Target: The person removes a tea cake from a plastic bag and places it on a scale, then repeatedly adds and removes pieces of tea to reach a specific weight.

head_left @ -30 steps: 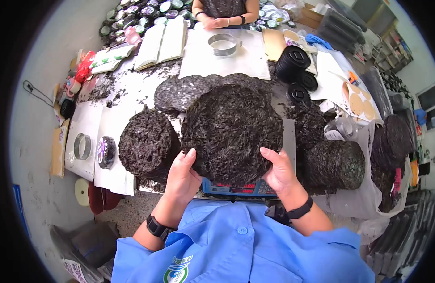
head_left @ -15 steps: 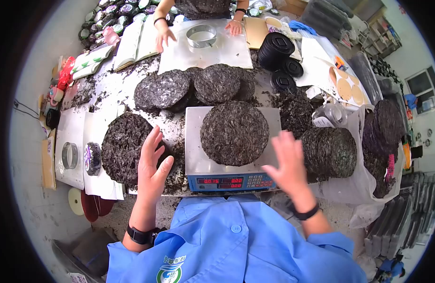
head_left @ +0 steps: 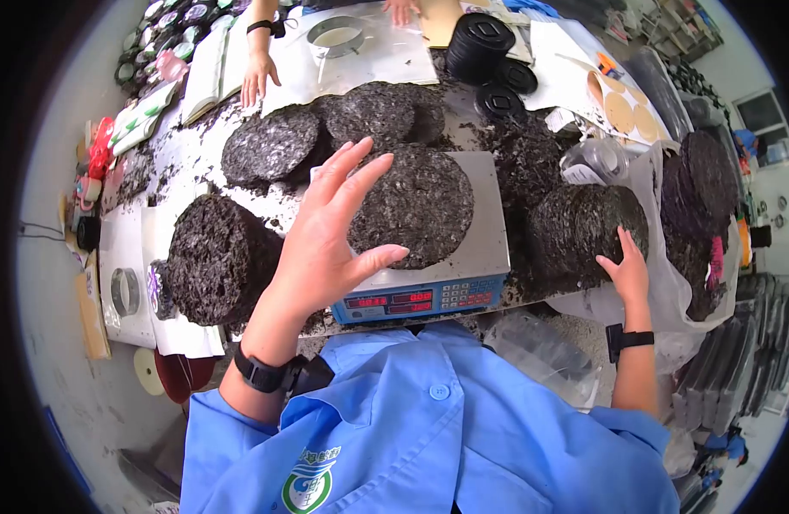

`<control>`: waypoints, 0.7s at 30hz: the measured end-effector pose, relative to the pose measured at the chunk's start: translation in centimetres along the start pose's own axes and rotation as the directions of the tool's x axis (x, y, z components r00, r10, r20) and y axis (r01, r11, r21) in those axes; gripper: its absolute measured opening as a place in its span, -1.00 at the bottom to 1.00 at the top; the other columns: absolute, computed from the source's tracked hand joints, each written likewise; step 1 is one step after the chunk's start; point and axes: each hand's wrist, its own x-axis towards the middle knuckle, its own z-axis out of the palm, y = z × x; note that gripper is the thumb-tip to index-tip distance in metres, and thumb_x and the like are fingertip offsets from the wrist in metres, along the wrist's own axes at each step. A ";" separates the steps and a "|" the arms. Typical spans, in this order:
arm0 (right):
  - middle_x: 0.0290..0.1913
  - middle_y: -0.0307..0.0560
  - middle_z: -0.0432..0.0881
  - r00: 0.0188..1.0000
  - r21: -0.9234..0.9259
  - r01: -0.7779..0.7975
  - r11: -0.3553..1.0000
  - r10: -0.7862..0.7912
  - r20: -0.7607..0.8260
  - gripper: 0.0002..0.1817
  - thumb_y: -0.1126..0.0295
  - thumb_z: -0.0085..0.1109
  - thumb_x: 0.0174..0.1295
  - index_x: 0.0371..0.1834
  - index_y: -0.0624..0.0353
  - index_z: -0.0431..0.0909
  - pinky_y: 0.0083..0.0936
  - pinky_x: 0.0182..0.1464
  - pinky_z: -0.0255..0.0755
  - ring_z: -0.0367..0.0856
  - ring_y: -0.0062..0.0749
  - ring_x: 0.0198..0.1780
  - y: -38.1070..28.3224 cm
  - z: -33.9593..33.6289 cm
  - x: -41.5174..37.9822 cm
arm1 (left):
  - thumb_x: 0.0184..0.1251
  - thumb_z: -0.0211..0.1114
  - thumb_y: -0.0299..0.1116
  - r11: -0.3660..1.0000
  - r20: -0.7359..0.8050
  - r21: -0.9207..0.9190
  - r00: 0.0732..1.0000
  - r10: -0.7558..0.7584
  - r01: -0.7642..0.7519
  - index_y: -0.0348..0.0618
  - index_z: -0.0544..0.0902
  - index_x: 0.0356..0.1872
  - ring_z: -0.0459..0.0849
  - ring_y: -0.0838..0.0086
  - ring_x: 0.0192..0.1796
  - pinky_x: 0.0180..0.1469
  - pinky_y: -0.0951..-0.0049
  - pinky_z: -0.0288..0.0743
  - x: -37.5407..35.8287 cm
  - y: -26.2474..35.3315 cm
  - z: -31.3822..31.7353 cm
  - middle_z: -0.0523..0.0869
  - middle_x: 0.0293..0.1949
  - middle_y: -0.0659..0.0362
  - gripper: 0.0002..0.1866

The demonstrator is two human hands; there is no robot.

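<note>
A dark round cake of dried seaweed (head_left: 428, 210) lies on the steel plate of a blue digital scale (head_left: 488, 295). My left hand (head_left: 330, 227), fingers spread and holding nothing, overlaps the cake's left edge in this view. To the right, my right hand (head_left: 627, 267) has its fingers apart, fingertips at the front edge of a stack of similar seaweed cakes (head_left: 578, 231). A rough heap of loose seaweed (head_left: 210, 257) stands left of the scale. Behind the scale sit more seaweed cakes (head_left: 270, 146) in overlapping piles.
Across the table, another person's hand (head_left: 259, 73) rests near a metal ring (head_left: 336, 51) on a pale board. Black round lids (head_left: 476, 51) are stacked at the back right. A clear plastic bag (head_left: 664, 283) with dark seaweed hangs at the right edge. Seaweed crumbs litter the table.
My right hand has moved right, from beside the scale to the seaweed stack. My left hand has moved right and up over the scale's left side. The other person's hands have shifted.
</note>
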 end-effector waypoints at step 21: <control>0.19 0.02 0.58 0.756 0.968 0.239 0.079 0.610 -0.236 -0.59 0.53 0.08 0.27 0.21 0.30 0.45 -0.20 0.32 0.38 0.58 -0.15 0.16 -1.2 -4.1 -2.5 | -0.02 0.42 -0.29 0.846 0.396 0.510 0.916 -0.070 -0.156 -0.05 0.39 0.37 0.30 0.07 0.44 0.45 -0.05 0.12 -3.5 -5.6 10.5 0.38 0.39 0.00 -0.20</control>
